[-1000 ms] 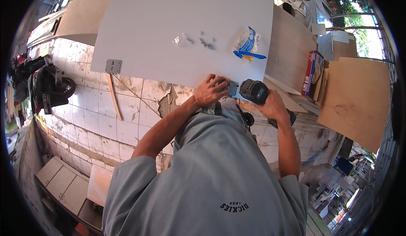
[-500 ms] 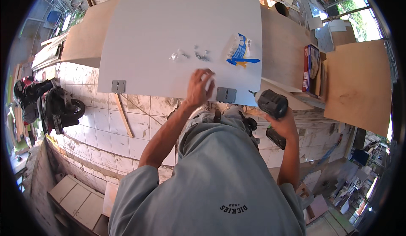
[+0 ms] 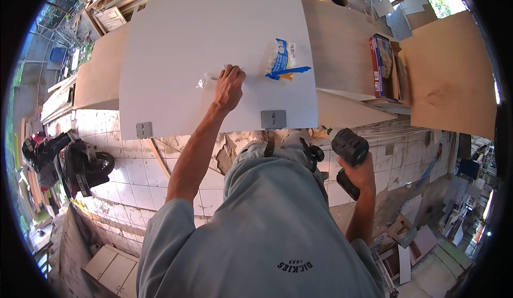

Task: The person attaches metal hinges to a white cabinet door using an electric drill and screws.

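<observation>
A large white board [image 3: 203,25] lies flat in front of me, and my left hand [image 3: 230,90] reaches down onto it. Its fingers are curled together over the spot where small screws lay. The hand covers most of them, and what is between the fingertips is hidden. Beside it lies a small clear plastic bag [image 3: 202,81]. My right hand [image 3: 364,174] grips a dark cordless drill [image 3: 350,147], held off the board's near right corner with its bit pointing left. Grey metal mounting plates sit along the near edge, one [image 3: 273,119] towards the right, another [image 3: 144,130] at the left.
A torn blue-and-white packet [image 3: 281,58] lies on the board's right side. Plywood panels flank the board; a red-and-blue box [image 3: 382,65] stands on the right one. A motorcycle [image 3: 83,161] is at the left on the tiled floor, near a wooden strip [image 3: 159,158].
My left hand has moved forward and left onto the screws, its fingers closing. The drill in my right hand has shifted slightly right and down, away from the board.
</observation>
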Demonstrator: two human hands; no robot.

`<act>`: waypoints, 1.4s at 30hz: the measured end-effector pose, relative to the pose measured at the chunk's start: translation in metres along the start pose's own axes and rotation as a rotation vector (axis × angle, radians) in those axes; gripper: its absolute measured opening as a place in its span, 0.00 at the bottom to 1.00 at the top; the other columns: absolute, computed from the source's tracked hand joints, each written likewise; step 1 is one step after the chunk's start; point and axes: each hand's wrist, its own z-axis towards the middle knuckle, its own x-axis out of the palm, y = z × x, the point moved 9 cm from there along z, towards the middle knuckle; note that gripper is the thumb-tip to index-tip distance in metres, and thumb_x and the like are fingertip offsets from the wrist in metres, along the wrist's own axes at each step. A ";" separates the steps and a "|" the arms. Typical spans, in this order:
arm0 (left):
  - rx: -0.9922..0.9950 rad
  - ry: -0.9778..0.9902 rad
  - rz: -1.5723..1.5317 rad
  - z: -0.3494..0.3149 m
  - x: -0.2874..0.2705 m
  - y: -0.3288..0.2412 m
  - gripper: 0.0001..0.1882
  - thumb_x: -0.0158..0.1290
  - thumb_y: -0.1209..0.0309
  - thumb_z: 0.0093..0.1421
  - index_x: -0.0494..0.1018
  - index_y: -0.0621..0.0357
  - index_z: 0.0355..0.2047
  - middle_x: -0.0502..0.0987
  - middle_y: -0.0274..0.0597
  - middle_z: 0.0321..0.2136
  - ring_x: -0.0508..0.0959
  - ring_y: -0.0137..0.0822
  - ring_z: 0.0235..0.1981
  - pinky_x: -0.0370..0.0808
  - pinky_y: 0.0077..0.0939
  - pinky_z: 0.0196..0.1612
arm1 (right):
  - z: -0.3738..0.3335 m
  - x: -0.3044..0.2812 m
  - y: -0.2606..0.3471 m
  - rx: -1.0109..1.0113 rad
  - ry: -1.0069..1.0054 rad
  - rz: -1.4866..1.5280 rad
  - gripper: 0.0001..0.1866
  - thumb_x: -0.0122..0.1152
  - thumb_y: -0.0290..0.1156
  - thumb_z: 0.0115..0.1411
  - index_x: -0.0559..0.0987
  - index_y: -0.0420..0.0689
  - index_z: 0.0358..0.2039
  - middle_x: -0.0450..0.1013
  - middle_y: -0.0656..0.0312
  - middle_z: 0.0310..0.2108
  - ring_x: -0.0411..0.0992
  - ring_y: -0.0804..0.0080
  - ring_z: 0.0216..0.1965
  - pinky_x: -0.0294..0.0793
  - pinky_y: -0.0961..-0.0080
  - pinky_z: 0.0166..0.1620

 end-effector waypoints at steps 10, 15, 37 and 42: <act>-0.141 -0.226 -0.145 -0.012 -0.032 0.014 0.08 0.53 0.82 0.58 0.74 0.59 0.38 0.76 0.39 0.34 0.75 0.41 0.39 0.70 0.36 0.44 | -0.008 -0.008 0.031 -0.139 -0.085 0.013 0.13 0.73 0.28 0.49 0.82 0.36 0.34 0.81 0.51 0.31 0.81 0.59 0.33 0.78 0.65 0.38; -0.718 -0.416 -0.588 -0.050 -0.052 0.017 0.04 0.57 0.78 0.62 0.74 0.62 0.37 0.78 0.39 0.27 0.76 0.29 0.28 0.72 0.22 0.38 | -0.007 0.005 0.022 -0.106 -0.003 -0.098 0.14 0.72 0.25 0.45 0.82 0.36 0.34 0.80 0.52 0.29 0.81 0.62 0.31 0.77 0.68 0.36; -1.076 0.043 -2.301 -0.156 0.007 -0.126 0.05 0.55 0.73 0.66 0.75 0.60 0.41 0.75 0.34 0.32 0.72 0.29 0.34 0.71 0.22 0.40 | 0.003 0.091 0.115 -0.587 0.498 -0.159 0.28 0.71 0.31 0.37 0.79 0.42 0.44 0.78 0.51 0.34 0.78 0.49 0.34 0.77 0.60 0.38; -1.101 0.048 -2.297 -0.155 0.005 -0.127 0.06 0.56 0.72 0.66 0.75 0.60 0.40 0.75 0.35 0.32 0.71 0.28 0.32 0.70 0.21 0.38 | 0.008 0.096 0.121 -0.555 0.565 -0.154 0.24 0.71 0.31 0.38 0.79 0.42 0.40 0.78 0.51 0.32 0.77 0.48 0.33 0.77 0.60 0.38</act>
